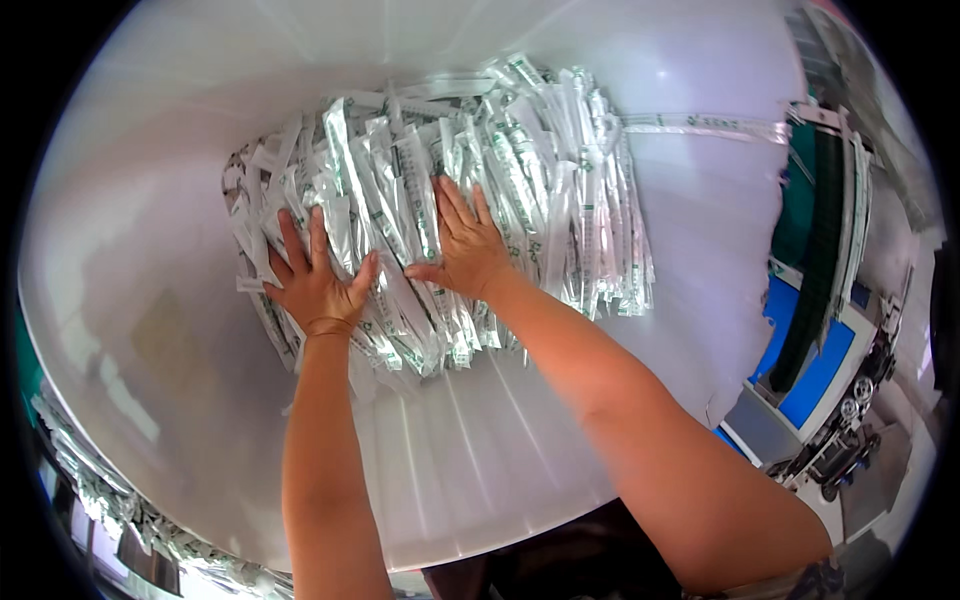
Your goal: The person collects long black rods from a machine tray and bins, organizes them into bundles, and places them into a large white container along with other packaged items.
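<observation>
A thick heap of long, narrow clear plastic packets with green print [592, 217] lies at the bottom of a large white bin [480, 465]. They look like packaged syringes, most lying side by side. My left hand [319, 289] rests on the left part of the heap with its fingers spread. My right hand [469, 251] lies flat on the middle of it, thumb out to the left. Neither hand grips a packet. What lies under the palms is hidden.
A strip of joined packets [705, 126] runs from the heap over the bin's right side towards a machine with a dark green belt [806, 262] and blue panels [817, 375]. More packets [112, 495] lie outside the bin at the lower left.
</observation>
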Demonstrator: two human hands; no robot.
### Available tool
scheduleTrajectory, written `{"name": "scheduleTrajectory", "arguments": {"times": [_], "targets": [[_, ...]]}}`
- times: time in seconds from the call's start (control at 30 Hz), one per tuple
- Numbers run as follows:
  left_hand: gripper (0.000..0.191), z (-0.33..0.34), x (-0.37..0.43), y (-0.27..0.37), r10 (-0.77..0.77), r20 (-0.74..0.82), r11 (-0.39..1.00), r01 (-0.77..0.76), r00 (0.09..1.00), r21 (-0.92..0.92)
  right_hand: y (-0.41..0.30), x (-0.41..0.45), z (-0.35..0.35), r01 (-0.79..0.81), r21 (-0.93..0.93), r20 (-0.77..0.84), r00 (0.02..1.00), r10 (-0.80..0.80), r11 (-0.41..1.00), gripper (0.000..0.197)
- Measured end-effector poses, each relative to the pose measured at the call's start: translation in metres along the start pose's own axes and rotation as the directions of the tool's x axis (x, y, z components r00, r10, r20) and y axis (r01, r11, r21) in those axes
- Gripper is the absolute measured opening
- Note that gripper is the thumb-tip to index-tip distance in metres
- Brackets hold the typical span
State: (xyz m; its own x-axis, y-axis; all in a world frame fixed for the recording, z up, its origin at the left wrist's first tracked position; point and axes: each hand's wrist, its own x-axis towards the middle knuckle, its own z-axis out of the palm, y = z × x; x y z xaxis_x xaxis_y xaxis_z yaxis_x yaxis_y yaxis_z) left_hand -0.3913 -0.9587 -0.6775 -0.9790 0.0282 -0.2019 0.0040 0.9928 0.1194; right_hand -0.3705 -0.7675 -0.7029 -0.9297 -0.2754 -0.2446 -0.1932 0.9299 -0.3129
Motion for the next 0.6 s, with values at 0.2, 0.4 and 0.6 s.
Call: {"name": "scheduleTrajectory", "arguments": {"times": [0.2,0.4,0.6], "targets": [[0.077,-0.043,-0.003,0.040,0.010,0.110,0.988,-0.027,0.994,0.154,-0.016,-0.018,-0.049,-0.135,-0.018,0.181,0.974,0.137,0.991,0.089],[0.072,-0.092,-0.101,0.070,0.061,0.173,0.995,-0.046,0.983,-0.088,0.017,-0.106,-0.079,-0.213,0.508,-0.222,0.904,0.366,0.835,0.054],[0.060,-0.189,-0.275,0.128,0.148,0.250,0.927,-0.046,0.957,-0.373,0.132,-0.046,-0.109,-0.555,0.374,-0.093,0.775,0.626,0.743,0.051]]}}
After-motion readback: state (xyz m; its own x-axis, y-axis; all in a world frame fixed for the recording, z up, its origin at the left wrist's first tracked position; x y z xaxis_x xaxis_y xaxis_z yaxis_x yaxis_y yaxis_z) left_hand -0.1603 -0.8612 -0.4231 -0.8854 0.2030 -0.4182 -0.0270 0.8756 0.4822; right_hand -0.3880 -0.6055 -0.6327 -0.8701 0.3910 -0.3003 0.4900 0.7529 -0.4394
